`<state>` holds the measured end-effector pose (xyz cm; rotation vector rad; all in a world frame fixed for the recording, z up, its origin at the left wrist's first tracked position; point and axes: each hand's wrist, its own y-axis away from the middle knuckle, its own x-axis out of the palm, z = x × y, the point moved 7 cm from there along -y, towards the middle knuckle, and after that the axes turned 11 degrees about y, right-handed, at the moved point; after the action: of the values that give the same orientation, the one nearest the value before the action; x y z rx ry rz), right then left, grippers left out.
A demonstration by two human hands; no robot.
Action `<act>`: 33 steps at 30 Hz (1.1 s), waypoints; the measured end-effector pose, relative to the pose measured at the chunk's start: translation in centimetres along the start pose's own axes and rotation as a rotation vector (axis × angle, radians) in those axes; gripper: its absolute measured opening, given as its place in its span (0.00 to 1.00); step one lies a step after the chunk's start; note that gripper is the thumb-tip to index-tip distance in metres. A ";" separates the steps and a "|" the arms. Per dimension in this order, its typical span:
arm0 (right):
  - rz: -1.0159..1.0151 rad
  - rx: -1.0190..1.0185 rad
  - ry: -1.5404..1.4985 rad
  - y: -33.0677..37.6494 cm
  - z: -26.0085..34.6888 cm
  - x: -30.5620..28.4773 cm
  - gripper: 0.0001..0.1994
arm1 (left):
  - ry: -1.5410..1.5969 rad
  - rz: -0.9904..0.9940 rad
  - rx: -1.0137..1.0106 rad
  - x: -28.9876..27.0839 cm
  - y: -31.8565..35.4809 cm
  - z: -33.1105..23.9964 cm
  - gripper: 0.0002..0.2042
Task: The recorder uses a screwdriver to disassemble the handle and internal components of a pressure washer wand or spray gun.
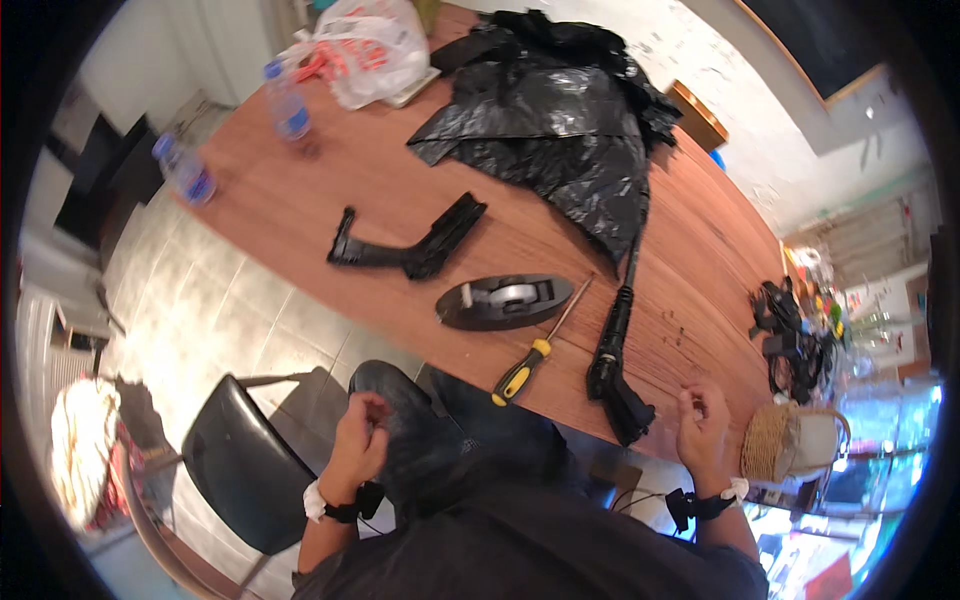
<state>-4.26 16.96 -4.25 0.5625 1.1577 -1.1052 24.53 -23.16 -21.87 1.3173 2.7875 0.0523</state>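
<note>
My left hand point(362, 435) hovers over my lap, off the table, its fingers loosely bent with nothing seen in them. At the table's near right edge is my right hand point(703, 425), empty, fingers half curled and apart. Nearest to it lies a black pistol-grip handle with a long thin tube point(612, 355), its far end running up to a black plastic bag point(545, 115). Beside that rests a yellow and black screwdriver point(520, 375), shaft pointing away. Left of this are a black oval part point(460, 308) with a pale middle and a black angled plastic piece point(410, 260).
Two clear water bottles point(185, 172) stand on the far left of the wooden table point(340, 150), near a white plastic bag point(372, 50). To the right are black straps or cables point(795, 350) and a wicker basket point(768, 445). A black chair point(245, 465) stands at my left.
</note>
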 end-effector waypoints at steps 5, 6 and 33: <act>0.157 -0.049 0.033 -3.1 4.4 -2.0 0.08 | -0.575 0.264 -0.332 -4.8 6.1 8.4 0.10; 0.198 -0.063 -0.004 -3.6 5.2 -2.2 0.08 | -0.533 0.296 -0.413 -5.2 10.0 8.2 0.08; 0.706 0.477 0.113 7.9 7.6 -19.6 0.16 | -0.524 0.692 -0.681 -21.5 19.7 -1.1 0.11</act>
<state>6.23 21.48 15.15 1.3026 0.6802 -0.7235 53.33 -27.28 -18.87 1.6720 1.5725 0.5363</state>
